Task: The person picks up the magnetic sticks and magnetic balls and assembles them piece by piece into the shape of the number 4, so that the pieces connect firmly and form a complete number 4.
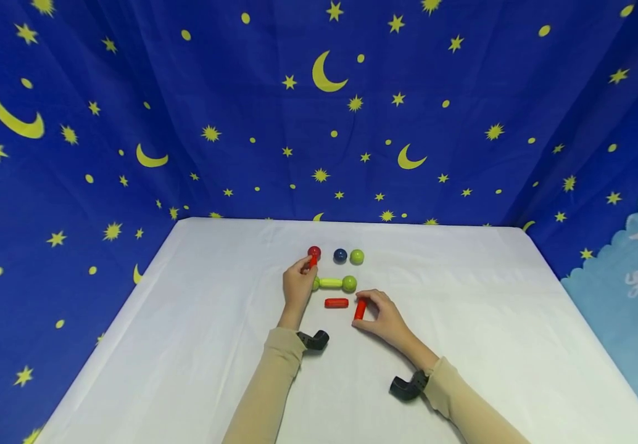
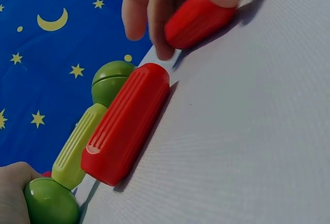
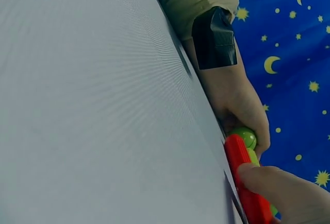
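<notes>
My left hand [image 1: 298, 287] pinches a red toy rod [image 1: 313, 261], whose far end meets a red ball [image 1: 314, 251]; whether they are joined I cannot tell. My right hand [image 1: 382, 314] holds another red rod [image 1: 360, 309] between thumb and fingers at the table, seen also in the left wrist view as a ridged red rod [image 2: 198, 20]. Between the hands lies a third red rod [image 1: 336, 303], touched by neither. Just behind it is a yellow-green rod [image 1: 331, 283] with a green ball [image 1: 349, 283] at each end, the left ball partly hidden by my left hand.
A dark blue ball [image 1: 340, 255] and a green ball [image 1: 357, 256] sit side by side farther back. All lie on a white-covered table [image 1: 463, 290]. Behind it hangs a blue curtain [image 1: 274, 111] with yellow moons and stars. Each wrist wears a black camera mount [image 1: 313, 340].
</notes>
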Demonstrator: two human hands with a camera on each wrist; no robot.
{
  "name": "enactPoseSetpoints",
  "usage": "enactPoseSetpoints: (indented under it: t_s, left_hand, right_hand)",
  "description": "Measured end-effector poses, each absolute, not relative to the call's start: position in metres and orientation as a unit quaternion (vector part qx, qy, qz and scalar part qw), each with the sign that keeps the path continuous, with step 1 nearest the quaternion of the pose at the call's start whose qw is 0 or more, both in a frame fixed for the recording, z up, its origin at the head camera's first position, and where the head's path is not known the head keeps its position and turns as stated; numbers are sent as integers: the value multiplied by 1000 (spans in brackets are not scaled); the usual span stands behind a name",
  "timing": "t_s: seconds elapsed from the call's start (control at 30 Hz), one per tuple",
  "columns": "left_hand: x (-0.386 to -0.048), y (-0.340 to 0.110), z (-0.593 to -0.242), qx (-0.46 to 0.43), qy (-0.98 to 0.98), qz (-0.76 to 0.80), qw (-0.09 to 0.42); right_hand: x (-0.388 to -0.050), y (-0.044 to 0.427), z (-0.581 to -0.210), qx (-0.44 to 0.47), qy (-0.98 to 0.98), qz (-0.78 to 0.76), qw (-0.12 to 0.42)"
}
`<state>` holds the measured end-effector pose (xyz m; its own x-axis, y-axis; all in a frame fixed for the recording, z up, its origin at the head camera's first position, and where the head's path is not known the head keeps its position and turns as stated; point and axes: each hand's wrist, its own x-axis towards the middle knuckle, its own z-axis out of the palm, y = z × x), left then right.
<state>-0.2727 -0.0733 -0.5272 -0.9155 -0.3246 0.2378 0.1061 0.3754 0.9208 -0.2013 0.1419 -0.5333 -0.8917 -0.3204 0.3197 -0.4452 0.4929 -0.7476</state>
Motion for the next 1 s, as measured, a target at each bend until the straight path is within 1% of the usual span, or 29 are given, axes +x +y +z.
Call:
enactPoseSetpoints:
  t_s: [0.1, 0.27, 0.4, 0.53, 0.7, 0.77, 1.0]
  left_hand:
    - [-271, -74, -527, 73, -808, -552, 191]
    - [-270, -74, -529, 72, -811, -549, 189]
    - [-269, -75, -530, 69, -813, -548, 187]
    - [-270, -76, -530, 65, -813, -546, 190]
    - [-269, -76, -529, 65, -815, -543, 190]
    - [-268, -75, -529, 65, -815, -545, 186]
    - [-267, -71, -528, 69, -813, -550, 179]
  right_hand:
    - [-202, 141, -535, 218, -844, 482, 89]
    - [-207, 138, -535, 208, -810, 528, 146]
    - [-207, 135, -522, 214, -789, 552, 163]
    - [-207, 133, -505, 225, -775, 568, 161]
    - [-217, 131, -503, 232, -762, 582, 167]
    - [-223, 131, -503, 226, -757, 592, 161]
    - [-240, 132, -505, 219, -731, 637, 107]
